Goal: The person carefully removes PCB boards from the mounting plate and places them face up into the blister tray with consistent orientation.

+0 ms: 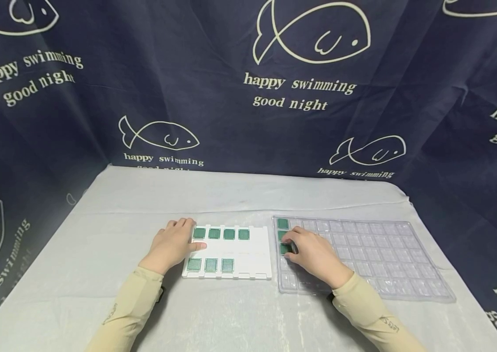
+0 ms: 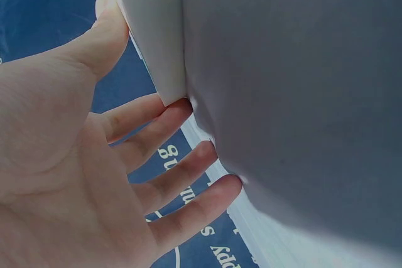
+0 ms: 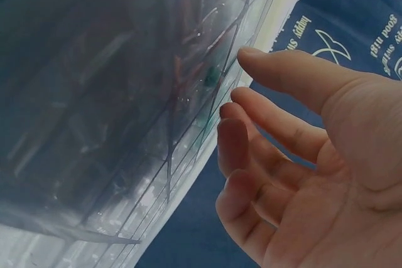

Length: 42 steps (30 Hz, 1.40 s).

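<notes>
In the head view my left hand point(image 1: 172, 244) rests at the left edge of a white tray point(image 1: 255, 244), thumb lying over its top. Seen in the left wrist view, the fingers point(image 2: 182, 211) are nearly straight, their tips against the tabletop. Small green square circuit boards sit on the tray in a back row point(image 1: 229, 234) and a front row point(image 1: 211, 265). My right hand point(image 1: 314, 252) is over the left column of a clear compartment tray point(image 1: 389, 264). Its thumb and bent fingers are at a green board point(image 1: 285, 249) in the third compartment, partly covered by them.
Two more green boards lie in the clear tray's far left compartments, the farthest one point(image 1: 282, 223) fully in sight. A pale cloth point(image 1: 213, 195) covers the table. Dark blue curtains point(image 1: 226, 98) with fish prints stand behind and at both sides.
</notes>
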Motion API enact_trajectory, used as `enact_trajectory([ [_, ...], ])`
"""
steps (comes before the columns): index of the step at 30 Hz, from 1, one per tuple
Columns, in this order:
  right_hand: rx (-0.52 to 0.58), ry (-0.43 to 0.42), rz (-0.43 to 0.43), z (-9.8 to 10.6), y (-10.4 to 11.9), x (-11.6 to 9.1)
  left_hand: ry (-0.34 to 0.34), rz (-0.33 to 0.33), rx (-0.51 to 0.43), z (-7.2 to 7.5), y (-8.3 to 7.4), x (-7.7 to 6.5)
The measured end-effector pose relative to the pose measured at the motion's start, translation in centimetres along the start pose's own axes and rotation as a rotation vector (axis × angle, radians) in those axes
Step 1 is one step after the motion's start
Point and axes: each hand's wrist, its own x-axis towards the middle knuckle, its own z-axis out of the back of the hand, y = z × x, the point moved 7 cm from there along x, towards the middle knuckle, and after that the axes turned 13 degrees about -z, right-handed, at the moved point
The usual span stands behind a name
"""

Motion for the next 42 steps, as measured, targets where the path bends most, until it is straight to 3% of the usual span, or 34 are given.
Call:
enact_trajectory([
  [15, 0.001, -0.015, 0.036, 0.25, 0.41, -0.39, -0.003, 0.005, -0.01, -0.28, 0.33, 0.06],
  [42, -0.003, -0.014, 0.02, 0.43, 0.6, -0.39, -0.011, -0.002, -0.008, -0.07, 0.1, 0.02],
])
